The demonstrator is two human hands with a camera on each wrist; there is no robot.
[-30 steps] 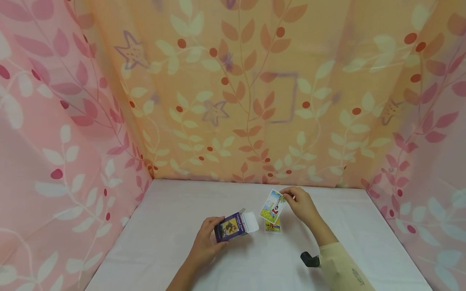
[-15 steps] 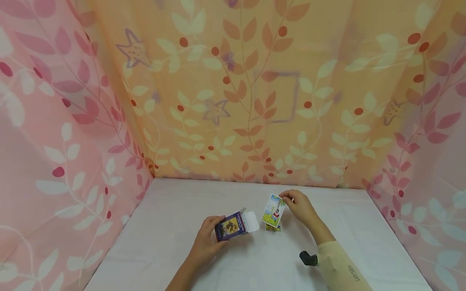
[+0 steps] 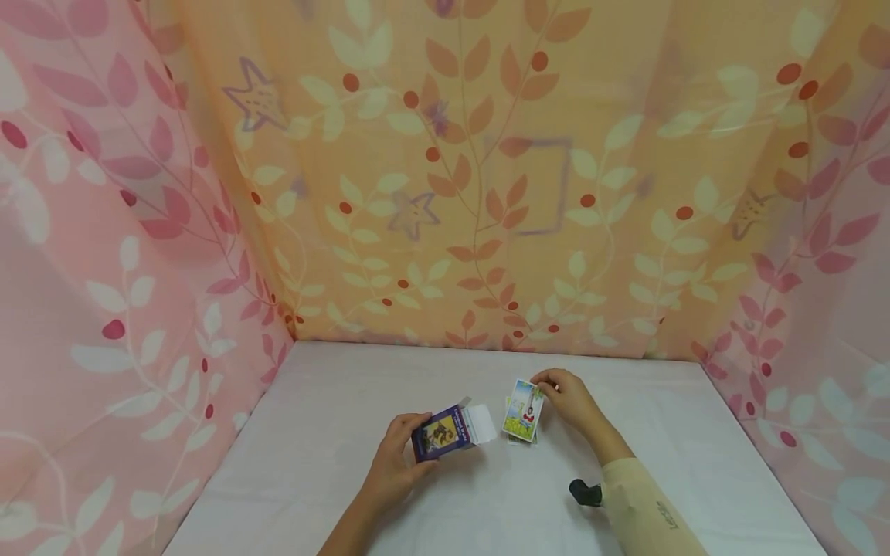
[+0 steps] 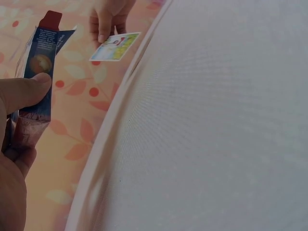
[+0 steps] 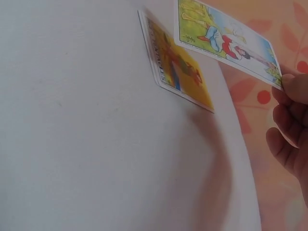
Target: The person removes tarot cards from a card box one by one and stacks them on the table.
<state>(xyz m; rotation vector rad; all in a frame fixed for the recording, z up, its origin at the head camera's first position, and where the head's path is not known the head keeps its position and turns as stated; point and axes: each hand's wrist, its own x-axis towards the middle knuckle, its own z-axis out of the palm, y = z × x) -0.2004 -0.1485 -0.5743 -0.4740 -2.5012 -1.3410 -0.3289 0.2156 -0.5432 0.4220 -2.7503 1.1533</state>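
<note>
One illustrated card (image 3: 524,411), raised just above the white worktop (image 3: 313,432), right of the middle of its far edge; judged light, thin, springy, probably slick-faced and easily creased, best taken by a margin or corner; the right hand (image 3: 566,398) pinches it at one corner; small signature-like mark, illegible. One lower card (image 5: 178,67), on the worktop beneath; lettering along one border, blurred; whether others lie under it cannot be told. One dark-blue carton (image 3: 440,434), gripped by the left hand (image 3: 391,471), end flap out; likely light and crushable, best held by its narrow sides; title and side text too small to read. One pale sleeve (image 3: 647,502), right arm; dark lettering, not surely legible.
</note>
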